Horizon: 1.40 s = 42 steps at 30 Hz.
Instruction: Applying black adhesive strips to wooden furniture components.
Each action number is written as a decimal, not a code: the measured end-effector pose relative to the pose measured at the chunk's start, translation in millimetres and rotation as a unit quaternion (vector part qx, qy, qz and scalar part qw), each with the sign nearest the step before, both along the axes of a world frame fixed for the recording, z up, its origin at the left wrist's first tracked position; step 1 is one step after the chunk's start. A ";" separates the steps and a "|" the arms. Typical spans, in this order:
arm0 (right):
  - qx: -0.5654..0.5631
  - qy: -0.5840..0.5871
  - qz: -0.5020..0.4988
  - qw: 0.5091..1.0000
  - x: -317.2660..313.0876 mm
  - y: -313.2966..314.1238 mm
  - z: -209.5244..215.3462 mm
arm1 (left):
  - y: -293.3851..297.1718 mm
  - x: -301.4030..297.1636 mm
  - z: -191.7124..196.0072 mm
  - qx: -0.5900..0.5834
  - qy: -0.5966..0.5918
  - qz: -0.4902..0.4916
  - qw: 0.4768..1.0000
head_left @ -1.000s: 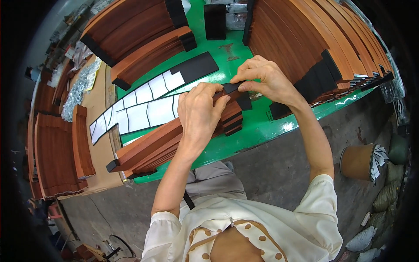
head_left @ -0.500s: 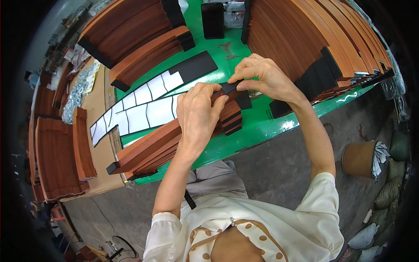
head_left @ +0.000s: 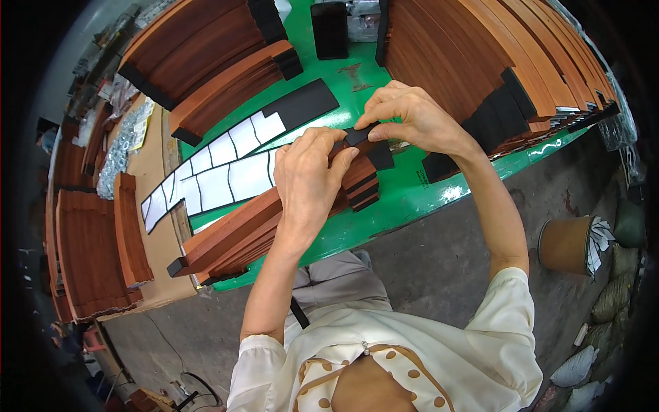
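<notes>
Green worktable (head_left: 412, 199) stood over grey concrete floor (head_left: 439, 268); brown bucket (head_left: 564, 244) and filled sacks (head_left: 611, 299) at right.

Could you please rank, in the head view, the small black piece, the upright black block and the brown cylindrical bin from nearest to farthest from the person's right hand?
1. The small black piece: pinched in the right hand, at its fingertips.
2. The upright black block: standing on the green table, up and left of the hand.
3. The brown cylindrical bin: on the floor, far lower right.
</notes>
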State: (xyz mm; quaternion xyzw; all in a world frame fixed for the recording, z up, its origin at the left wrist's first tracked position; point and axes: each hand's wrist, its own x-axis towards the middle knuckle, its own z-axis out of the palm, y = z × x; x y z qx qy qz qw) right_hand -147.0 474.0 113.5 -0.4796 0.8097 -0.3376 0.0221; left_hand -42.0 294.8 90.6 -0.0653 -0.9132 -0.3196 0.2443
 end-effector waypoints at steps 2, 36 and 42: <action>0.000 -0.002 -0.002 1.000 0.0 0.5 -0.5 | 0.1 -0.4 -0.5 0.000 0.003 -0.001 1.000; -0.397 -0.224 -0.329 0.827 48.6 -47.2 -59.2 | 4.1 -3.0 -14.8 -0.117 0.147 0.004 0.982; -0.290 -0.261 -0.324 0.862 49.9 -23.7 -65.5 | -15.9 48.9 10.3 -0.200 0.123 0.004 0.972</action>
